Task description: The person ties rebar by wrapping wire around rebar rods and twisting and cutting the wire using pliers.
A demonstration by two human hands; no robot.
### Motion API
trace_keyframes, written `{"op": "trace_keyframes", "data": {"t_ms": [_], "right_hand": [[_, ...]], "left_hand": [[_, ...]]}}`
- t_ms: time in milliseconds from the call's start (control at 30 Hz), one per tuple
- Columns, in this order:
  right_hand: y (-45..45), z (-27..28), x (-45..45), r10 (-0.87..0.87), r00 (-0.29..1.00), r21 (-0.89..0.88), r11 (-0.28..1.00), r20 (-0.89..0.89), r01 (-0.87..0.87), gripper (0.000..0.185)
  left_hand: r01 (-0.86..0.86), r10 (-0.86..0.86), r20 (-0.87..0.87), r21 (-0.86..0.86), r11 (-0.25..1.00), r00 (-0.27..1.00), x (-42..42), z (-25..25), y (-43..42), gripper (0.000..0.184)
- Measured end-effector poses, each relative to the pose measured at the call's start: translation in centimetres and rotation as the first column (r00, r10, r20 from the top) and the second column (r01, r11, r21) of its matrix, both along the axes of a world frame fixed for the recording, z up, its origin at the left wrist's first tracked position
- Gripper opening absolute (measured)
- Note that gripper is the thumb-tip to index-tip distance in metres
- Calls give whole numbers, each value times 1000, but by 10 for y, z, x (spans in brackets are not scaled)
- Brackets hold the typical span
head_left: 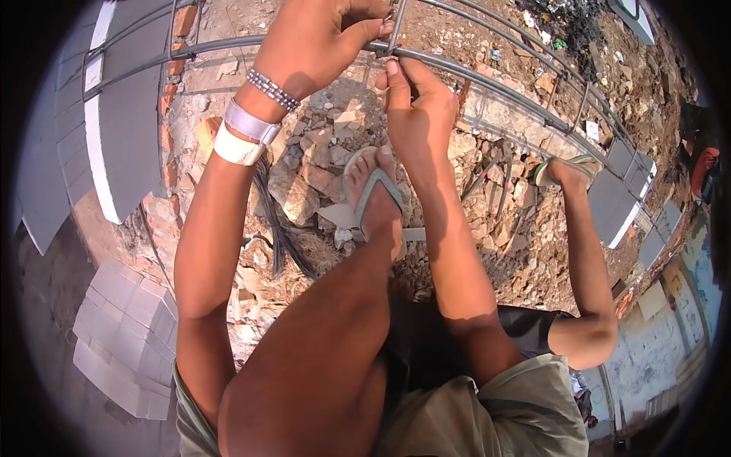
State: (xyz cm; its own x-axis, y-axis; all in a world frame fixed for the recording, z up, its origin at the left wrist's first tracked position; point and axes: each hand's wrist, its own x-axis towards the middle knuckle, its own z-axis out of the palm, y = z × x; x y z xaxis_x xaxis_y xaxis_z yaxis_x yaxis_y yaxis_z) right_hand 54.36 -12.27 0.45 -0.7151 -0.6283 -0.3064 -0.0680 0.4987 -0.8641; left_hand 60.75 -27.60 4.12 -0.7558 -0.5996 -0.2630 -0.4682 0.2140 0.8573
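Note:
A long frame of steel bars (495,76) crosses the upper view, with thinner crosswise bars tied to it. My left hand (324,38), with bracelets and bands at its wrist, reaches over the long bar. Its thumb and fingers are pressed together beside a crosswise bar; what they pinch is too small to make out. My right hand (421,103) is just below the same joint. Its thumb and index finger close at the joint from beneath, and anything between them is too small to tell.
Broken bricks and stones (304,179) lie under the frame, around my sandalled foot (375,190). A bundle of dark wires (276,221) rests on the rubble. Grey blocks (126,335) are stacked at the lower left. A person in red (704,171) is at the far right.

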Motion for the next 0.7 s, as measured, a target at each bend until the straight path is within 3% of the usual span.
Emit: {"op": "trace_keyframes", "data": {"t_ms": [33, 133, 233, 333, 433, 533, 633, 700], "right_hand": [[0, 3, -2, 46, 997, 49, 998, -57, -43, 19], [-1, 5, -3, 177, 916, 131, 982, -360, -138, 17], [4, 14, -1, 246, 846, 152, 969, -474, -197, 21], [3, 34, -6, 411, 820, 291, 904, -398, -312, 26], [-1, 48, -22, 545, 784, 374, 822, -297, -430, 24], [2, 48, -27, 550, 789, 363, 819, -275, -444, 23], [8, 35, -21, 463, 815, 227, 885, -349, -406, 22], [3, 30, -20, 453, 838, 238, 888, -306, -393, 22]], "left_hand": [[8, -7, 27, -59, 998, 1000, 1, 3, 1, 24], [-32, -58, -175, -476, 879, 983, 15, -8, 16, 14], [-38, -184, -292, -618, 785, 939, 20, -12, 25, 21], [-51, -262, -338, -694, 718, 904, 25, -34, 23, 31], [-204, -174, -467, -651, 731, 867, 26, -46, 38, 31], [-213, -118, -411, -670, 711, 904, 27, -48, 53, 39], [-106, -137, -316, -643, 759, 939, 37, -42, 63, 46], [-70, -147, -284, -631, 773, 947, 35, -41, 64, 48]]}}
